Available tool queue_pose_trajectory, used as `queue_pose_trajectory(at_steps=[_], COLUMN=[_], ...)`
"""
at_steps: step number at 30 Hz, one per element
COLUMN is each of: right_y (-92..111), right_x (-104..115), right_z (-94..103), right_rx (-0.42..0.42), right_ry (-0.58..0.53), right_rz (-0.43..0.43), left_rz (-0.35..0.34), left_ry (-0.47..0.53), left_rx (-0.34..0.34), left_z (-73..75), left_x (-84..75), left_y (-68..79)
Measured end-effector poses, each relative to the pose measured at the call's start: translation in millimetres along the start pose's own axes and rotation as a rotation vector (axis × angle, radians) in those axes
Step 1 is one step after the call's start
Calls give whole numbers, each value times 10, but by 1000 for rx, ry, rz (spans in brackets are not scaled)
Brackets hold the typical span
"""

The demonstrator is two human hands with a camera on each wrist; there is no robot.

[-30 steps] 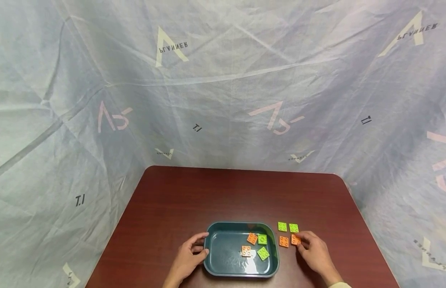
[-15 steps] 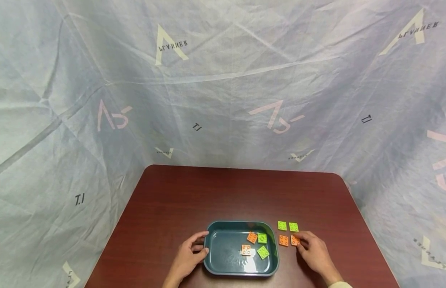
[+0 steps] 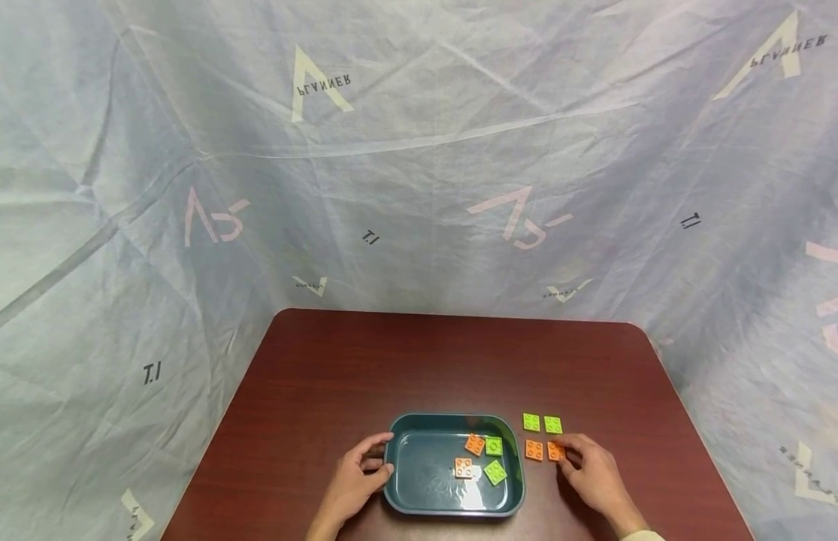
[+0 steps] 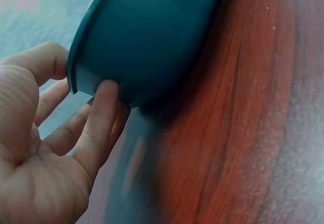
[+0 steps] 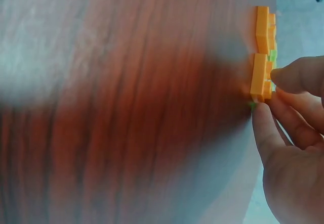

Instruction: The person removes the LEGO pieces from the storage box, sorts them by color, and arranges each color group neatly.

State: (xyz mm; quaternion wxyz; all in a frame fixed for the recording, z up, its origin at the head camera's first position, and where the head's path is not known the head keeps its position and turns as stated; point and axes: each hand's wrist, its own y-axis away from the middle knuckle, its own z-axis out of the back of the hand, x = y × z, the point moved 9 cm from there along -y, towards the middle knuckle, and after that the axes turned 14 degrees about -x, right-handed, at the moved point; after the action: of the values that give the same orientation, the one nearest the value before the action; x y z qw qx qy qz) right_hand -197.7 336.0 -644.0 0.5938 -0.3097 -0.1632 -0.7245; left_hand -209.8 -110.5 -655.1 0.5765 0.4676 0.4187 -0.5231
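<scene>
A dark teal tray (image 3: 419,512) lies on the table, with two orange and two green building blocks inside toward its right. My left hand (image 3: 354,481) grips the tray's left end; in the left wrist view, its bent fingers (image 4: 104,102) press the outer wall near the rim. Just right of the tray, my right hand (image 3: 594,477) pinches an orange building block (image 5: 258,80) between thumb and fingers, low at the tabletop. Another orange block (image 3: 533,450) sits directly to its left. Behind these are two green blocks, the left one (image 3: 530,422) and the right one (image 3: 552,425).
The reddish-brown wooden table (image 3: 419,361) has rounded far corners. Grey printed cloth (image 3: 432,188) hangs behind it and along both sides. The tray's right wall stands between the blocks inside and those on the tabletop.
</scene>
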Motion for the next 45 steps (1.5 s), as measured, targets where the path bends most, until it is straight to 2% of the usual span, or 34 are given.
queue_pose_trajectory(at_steps=[7,15,21,28,31,39,45], right_y=[1,2,23,59,89,155,194], right_x=[100,296,416,697,808,984,1097], right_z=[60,162,210,290,303,187,121], right_rx=[-29,-119,-163,-232,-256,-214,-206], right_ry=[4,-52,-85,-64,-88,-255,-277], right_rz=[4,104,141,230,264,249,242], left_rz=[5,4,-2,-10,-15,-8,1], left_ry=[2,-1,-11,-19,-16,-8,-5], left_rx=[-5,-14,-15,-12,-14,-18,-17], left_z=[5,11,8,1,-4,-10,-8], left_x=[-4,1,5,-14,-16,-10,-1], left_y=[-1,-8,-8,1,-5,-3,7])
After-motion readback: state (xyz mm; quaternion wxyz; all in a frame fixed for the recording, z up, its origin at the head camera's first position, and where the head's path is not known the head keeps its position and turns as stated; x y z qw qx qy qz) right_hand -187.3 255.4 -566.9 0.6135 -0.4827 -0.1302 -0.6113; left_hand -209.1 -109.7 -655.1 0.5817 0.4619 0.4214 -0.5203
